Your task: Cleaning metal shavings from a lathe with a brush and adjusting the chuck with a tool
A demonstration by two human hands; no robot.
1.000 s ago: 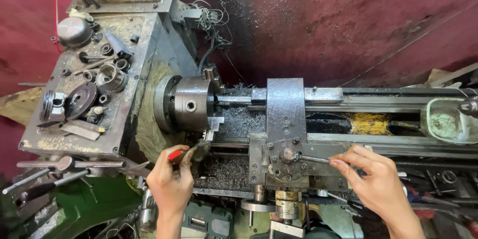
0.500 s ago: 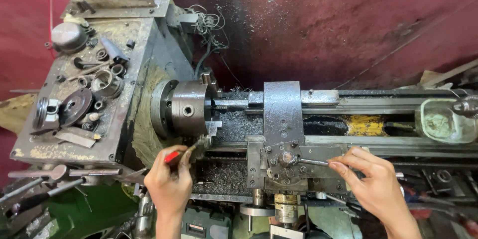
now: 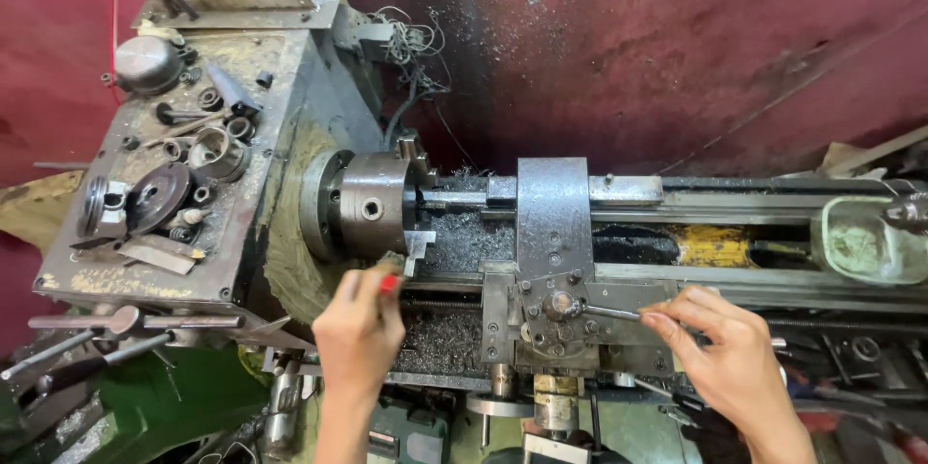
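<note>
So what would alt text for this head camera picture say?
Seen from above, a person's left hand holds a red-tipped tool near a metal lathe's chuck, while the right hand touches a thin lever on the carriage.

one lathe point(image 3: 541, 261) with one chuck point(image 3: 372, 205) and one carriage point(image 3: 553, 232). two hands: the left hand point(image 3: 360, 333) with one red-handled tool point(image 3: 389, 282), the right hand point(image 3: 735, 358) at one crank handle point(image 3: 604, 311). one green tray point(image 3: 865, 242).
</note>
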